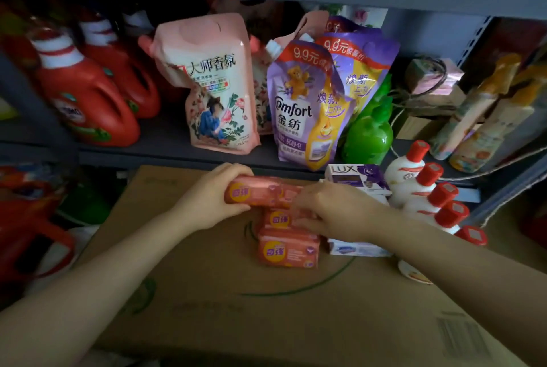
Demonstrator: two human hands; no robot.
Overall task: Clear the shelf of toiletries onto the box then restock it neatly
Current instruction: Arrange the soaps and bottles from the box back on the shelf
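A cardboard box (296,307) fills the near ground, its far edge against the shelf (177,156). Near its middle lies a red soap bar (288,248), with a second bar (278,218) just behind it. The right hand (334,212) rests over that second bar, fingers (305,223) loosely curled and touching its right end; whether they grip it cannot be told. The left hand (211,196) is closed round the left end of a third bar (260,191), held just above the others, thumb under and fingers over. Toward the box's right edge sit a white soap box (358,249), a Lux box (356,178) and a row of white bottles (420,189) with red caps. On the shelf beyond stand red jugs (88,100), a pink pouch (216,85), purple pouches (307,106) and a green bottle (370,133)
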